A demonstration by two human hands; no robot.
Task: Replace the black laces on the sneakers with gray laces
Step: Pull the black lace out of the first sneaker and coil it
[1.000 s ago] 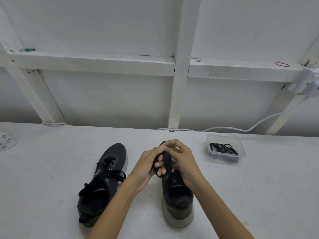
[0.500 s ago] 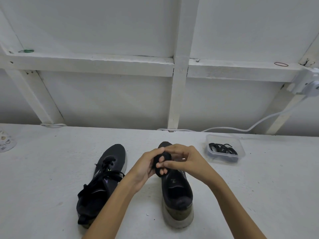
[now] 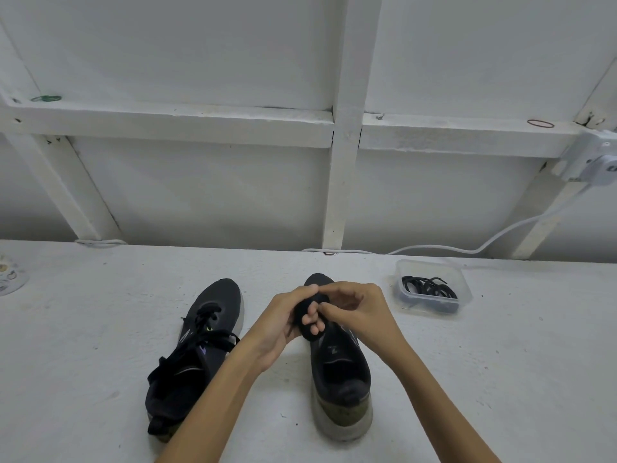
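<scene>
Two black sneakers stand on the white table, toes pointing away from me. The left sneaker (image 3: pixel 197 355) still carries black laces, loosened over its tongue. Over the right sneaker (image 3: pixel 340 372), which shows no lace, both hands meet. My left hand (image 3: pixel 283 325) has a black lace bundle (image 3: pixel 312 317) wound around its fingers. My right hand (image 3: pixel 357 312) pinches the bundle from the right with thumb and forefinger. The front half of the right sneaker is hidden behind the hands.
A clear plastic tub (image 3: pixel 434 287) with dark coiled laces sits right of the shoes. A white cable (image 3: pixel 467 250) runs along the back wall to a white device (image 3: pixel 597 162). A round object (image 3: pixel 10 279) lies at the far left edge.
The hands have dropped a little toward the right sneaker and my right hand has shifted its pinch on the lace bundle. The shoes and tub have not moved.
</scene>
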